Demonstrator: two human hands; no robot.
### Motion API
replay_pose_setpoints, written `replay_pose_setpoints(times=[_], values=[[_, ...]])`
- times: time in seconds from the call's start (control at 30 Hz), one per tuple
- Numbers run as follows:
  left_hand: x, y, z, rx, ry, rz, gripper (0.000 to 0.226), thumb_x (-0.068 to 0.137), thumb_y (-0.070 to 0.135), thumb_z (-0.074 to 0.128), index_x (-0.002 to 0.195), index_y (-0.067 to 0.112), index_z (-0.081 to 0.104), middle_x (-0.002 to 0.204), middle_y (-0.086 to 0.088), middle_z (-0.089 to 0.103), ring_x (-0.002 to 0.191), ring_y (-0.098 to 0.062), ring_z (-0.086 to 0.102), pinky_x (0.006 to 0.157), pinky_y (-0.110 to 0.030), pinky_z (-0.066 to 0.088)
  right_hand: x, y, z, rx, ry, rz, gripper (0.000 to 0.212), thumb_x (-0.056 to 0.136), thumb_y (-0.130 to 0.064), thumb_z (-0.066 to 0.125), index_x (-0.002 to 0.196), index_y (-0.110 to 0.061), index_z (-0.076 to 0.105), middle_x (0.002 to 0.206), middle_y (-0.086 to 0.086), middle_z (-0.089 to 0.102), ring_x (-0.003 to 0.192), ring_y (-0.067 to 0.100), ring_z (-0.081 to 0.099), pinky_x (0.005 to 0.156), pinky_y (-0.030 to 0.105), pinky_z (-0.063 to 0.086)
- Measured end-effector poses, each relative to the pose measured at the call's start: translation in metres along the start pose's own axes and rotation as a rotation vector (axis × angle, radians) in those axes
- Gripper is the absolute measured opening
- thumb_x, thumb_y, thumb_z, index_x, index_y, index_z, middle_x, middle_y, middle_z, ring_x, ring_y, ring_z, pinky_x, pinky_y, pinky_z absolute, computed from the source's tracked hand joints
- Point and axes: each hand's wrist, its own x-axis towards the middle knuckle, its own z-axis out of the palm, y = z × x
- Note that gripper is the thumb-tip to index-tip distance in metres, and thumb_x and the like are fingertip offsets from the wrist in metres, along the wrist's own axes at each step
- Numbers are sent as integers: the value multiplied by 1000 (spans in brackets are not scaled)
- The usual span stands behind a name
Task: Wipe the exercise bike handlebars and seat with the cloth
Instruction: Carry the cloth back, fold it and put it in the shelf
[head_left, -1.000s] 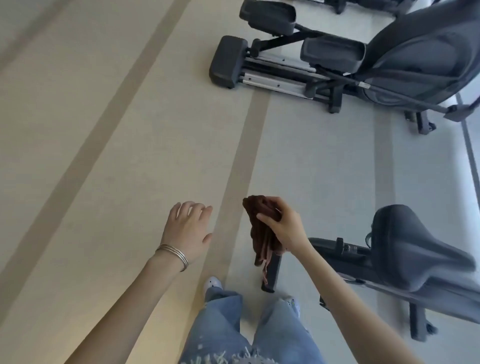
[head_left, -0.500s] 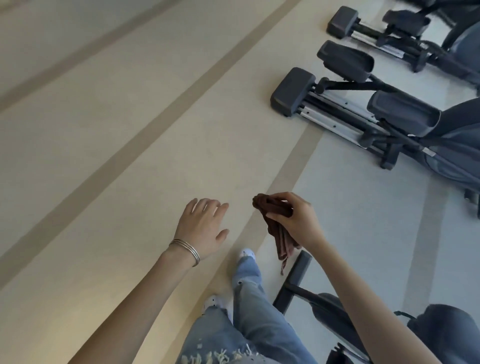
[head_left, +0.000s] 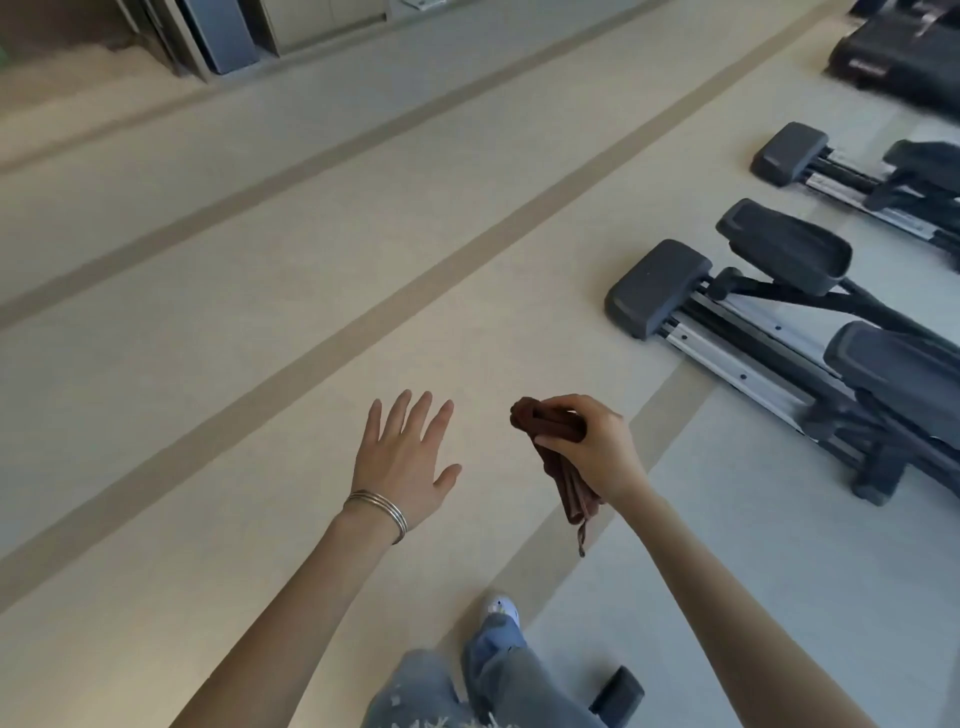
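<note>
Item 1: your left hand (head_left: 402, 460), fingers spread, palm down, holding nothing, above the beige floor (head_left: 260, 312); bangles (head_left: 376, 508) at the wrist.
Item 2: your right hand (head_left: 592, 447), fingers curled round the bunched brown cloth (head_left: 545, 426), 1 end hanging below the fist.
Item 3: dark cross-trainer (head_left: 779, 322) to your right, well apart from both hands.

no readable text, labels or numbers anywhere

Cloth (head_left: 553, 431) in right hand (head_left: 592, 447), left hand (head_left: 402, 457) beside it.
</note>
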Motion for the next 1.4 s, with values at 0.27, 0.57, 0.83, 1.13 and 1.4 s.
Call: replay_pose_setpoints(times=[0.27, 0.57, 0.83, 1.13, 1.4], values=[[64, -14, -7, 21, -80, -96, 71, 91, 54, 32, 148, 23, 3, 157, -3, 15, 145, -27, 5, 118, -47, 3, 89, -8, -11, 119, -83, -9, 34, 70, -12, 80, 100, -23, 68, 94, -8, 68, 86, 16, 67, 82, 42, 55], [193, -50, -16, -15, -50, -110, 70, 91, 54, 32, 148, 24, 4, 155, -4, 19, 145, -27, 6, 117, -46, 1, 227, -29, -19, 113, -82, -32, 31, 72, -11, 78, 99, -23, 69, 90, -7, 69, 86, 17, 67, 84, 43, 54], [332, -88, -52, -38, 27, -83, 68, 91, 53, 33, 148, 23, 9, 153, -2, 24, 144, -27, 8, 118, -45, 4, 363, -51, -33, 134, -47, -32, 32, 72, -8, 78, 97, -26, 68, 92, -12, 68, 89, 11, 66, 81, 26, 52], [445, -108, -64, -31, -25, -118, 68, 91, 54, 32, 148, 24, 10, 153, -1, 25, 144, -27, 7, 117, -44, 1, 488, -43, -47, 113, -53, -71, 31, 70, -17, 81, 91, -33, 65, 84, -18, 68, 74, -12, 62, 63, 2, 44], [574, -96, -78, -50, -31, -220, 67, 92, 53, 32, 147, 24, 9, 153, -3, 23, 144, -28, 6, 118, -44, 4, 634, -39, -83, -37, -190, -383, 43, 76, -22, 76, 113, -37, 59, 106, -17, 66, 93, 1, 62, 82, 27, 53]])
